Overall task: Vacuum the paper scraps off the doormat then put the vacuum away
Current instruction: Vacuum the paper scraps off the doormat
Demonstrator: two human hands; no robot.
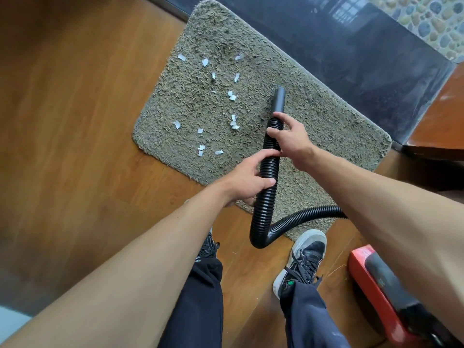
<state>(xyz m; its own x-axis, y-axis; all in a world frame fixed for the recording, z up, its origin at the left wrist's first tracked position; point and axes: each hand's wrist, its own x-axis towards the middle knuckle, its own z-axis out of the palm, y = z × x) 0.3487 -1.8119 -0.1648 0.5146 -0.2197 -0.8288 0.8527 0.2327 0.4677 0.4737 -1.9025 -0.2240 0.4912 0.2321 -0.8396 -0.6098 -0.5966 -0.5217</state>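
The doormat [313, 121] is a shaggy, rough cloth pile, matt grey-green. The paper scraps [232, 95] on it are thin white paper. The hose [270, 169] is ribbed black plastic with a faint sheen; its nozzle [279, 99] is smooth black plastic. The floor [75, 121] is smooth brown wood with a soft shine. The dark slab [351, 59] is glossy and mirror-like. The vacuum body [364, 280] is shiny red plastic.

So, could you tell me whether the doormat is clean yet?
Not clean: white paper scraps lie scattered over the doormat, left of the nozzle.
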